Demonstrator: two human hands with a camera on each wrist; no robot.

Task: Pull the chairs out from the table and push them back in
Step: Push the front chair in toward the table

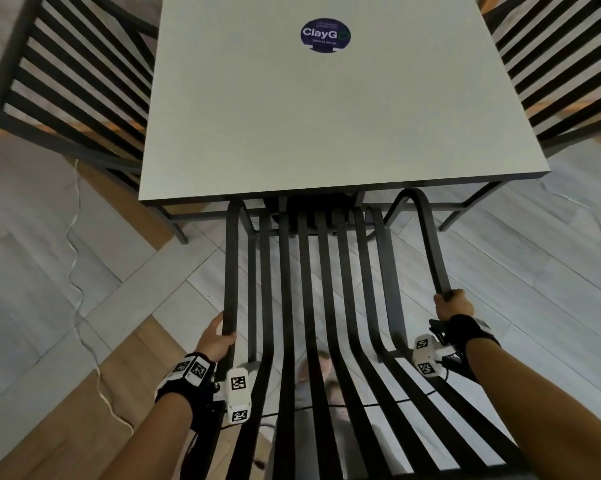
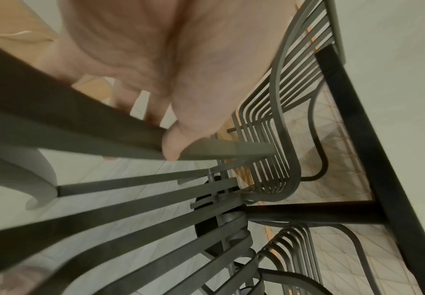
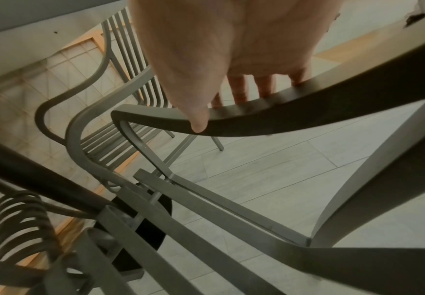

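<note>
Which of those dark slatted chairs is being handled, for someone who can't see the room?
Find the square grey table with the round blue sticker. Slatted chairs flank both sides, but the near chair at its front edge is the only one gripped, left hand and right hand on its armrests.

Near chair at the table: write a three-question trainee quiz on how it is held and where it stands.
1. True or false: both hands grip the near chair by its armrests.
2. Multiple choice: the front of the near chair's seat is
A. lying on the tabletop
B. just under the near edge of the table
C. well clear of the table
3. Short answer: what lies on the tabletop?

Key
1. True: the left hand holds the left armrest and the right hand the right armrest, fingers curled round each.
2. B
3. Only a round dark blue sticker.
</note>
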